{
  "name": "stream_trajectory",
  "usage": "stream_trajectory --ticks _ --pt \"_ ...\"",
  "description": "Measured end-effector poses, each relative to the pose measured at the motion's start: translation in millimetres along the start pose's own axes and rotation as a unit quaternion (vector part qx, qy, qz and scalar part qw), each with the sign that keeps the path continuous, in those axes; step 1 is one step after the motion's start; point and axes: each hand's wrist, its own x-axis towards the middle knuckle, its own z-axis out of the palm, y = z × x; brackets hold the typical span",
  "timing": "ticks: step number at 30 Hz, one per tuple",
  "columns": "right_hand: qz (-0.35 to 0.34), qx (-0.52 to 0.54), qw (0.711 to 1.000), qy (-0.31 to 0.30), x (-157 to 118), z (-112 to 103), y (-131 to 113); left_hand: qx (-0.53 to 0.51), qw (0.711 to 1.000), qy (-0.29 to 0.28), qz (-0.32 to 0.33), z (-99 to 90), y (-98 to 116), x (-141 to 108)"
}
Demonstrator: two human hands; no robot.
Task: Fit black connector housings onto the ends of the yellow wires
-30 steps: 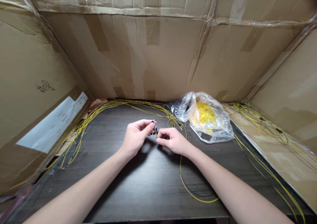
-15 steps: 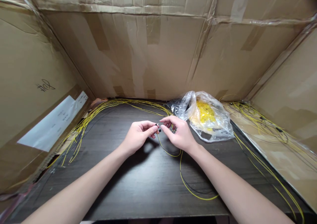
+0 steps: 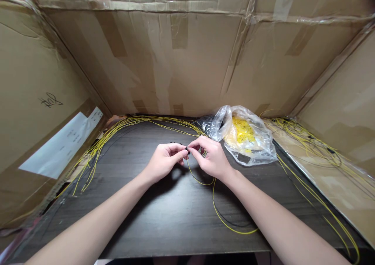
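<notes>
My left hand and my right hand meet above the middle of the dark wooden table. Their fingertips pinch a small black connector, partly hidden by my fingers. A thin yellow wire hangs from my hands in a shallow loop. Another yellow wire curves across the table in front of my right hand. Black wire runs beside it. A long bundle of yellow wires arcs along the table's back edge behind my hands.
A clear plastic bag holding yellow pieces lies beyond my right hand. More yellow and black wires lie on a cardboard sheet at the right. Taped cardboard walls surround the table at the back and sides.
My right hand has moved up and away from my body, and my hands have closed in on the connector. The yellow wire now hangs in a loop below them.
</notes>
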Motion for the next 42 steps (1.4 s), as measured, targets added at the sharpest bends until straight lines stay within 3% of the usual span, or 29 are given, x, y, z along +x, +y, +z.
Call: stream_trajectory --ticks 9,35,38,42 --pt "-0.035 0.005 0.999 0.007 -1.1 1.5 -1.0 0.006 1.000 -0.013 -0.003 -2.2 -2.4 -0.2" --pt "-0.019 -0.016 1.000 -0.004 -3.0 5.3 1.1 0.029 1.000 0.009 -0.007 -0.7 1.4 -0.1" --pt "-0.010 -0.031 0.999 0.031 1.0 1.7 0.1 0.031 0.999 0.016 -0.009 -0.2 2.3 0.1" --pt "0.067 -0.060 0.982 0.168 13.0 -25.7 17.6 0.038 0.999 0.028 -0.015 -1.8 -3.1 2.2"
